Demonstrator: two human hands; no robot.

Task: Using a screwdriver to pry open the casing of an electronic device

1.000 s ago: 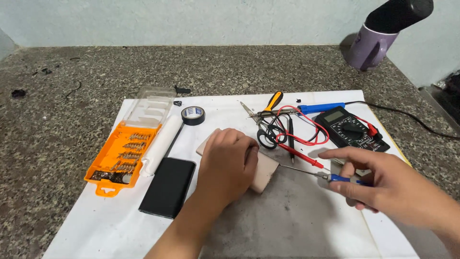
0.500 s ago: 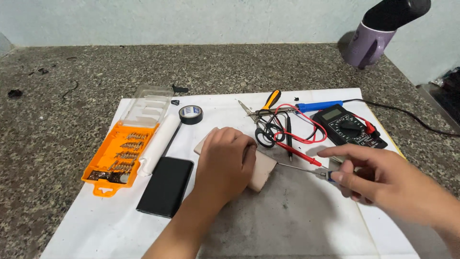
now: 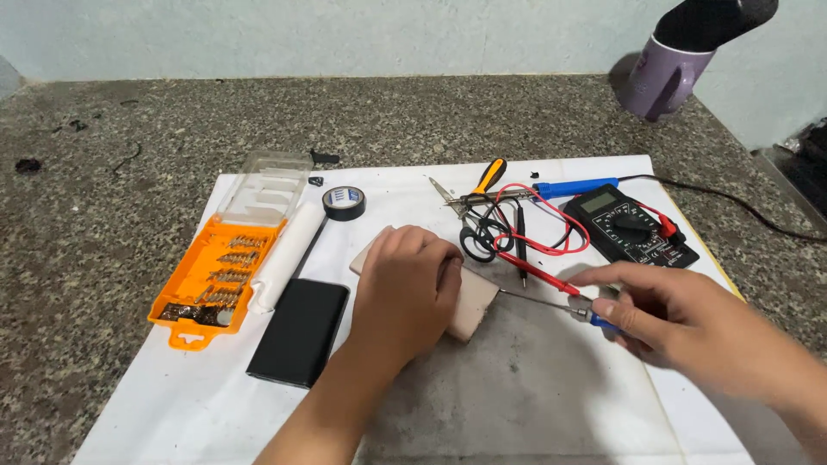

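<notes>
Since the earlier frame the right hand (image 3: 689, 323) has been drawn slightly back toward the body, and the thin metal screwdriver with a blue handle (image 3: 551, 303) has been carried with it; the left hand (image 3: 405, 288) has stayed pressed flat on the same spot. The pale pink, flat rectangular device (image 3: 474, 301) is held down on the white paper sheet (image 3: 560, 405) under the left palm, whose grip is closed loosely over its top, with only its right end and far corner showing. The screwdriver is pinched between thumb and fingers of the right hand, a closed grip on the handle, and its shaft is pointed left so that the tip is seen at or just beside the right edge of the pink device. A black rectangular slab (image 3: 300, 331) is laid just left of the left forearm. An orange case of screwdriver bits (image 3: 215, 280) with its clear lid open is set farther left. Behind the hands, a roll of black tape (image 3: 344, 202), black-handled scissors (image 3: 478, 237) and a black multimeter (image 3: 629, 228) with red leads are spread on the sheet, on the speckled stone desk (image 3: 129, 172).
</notes>
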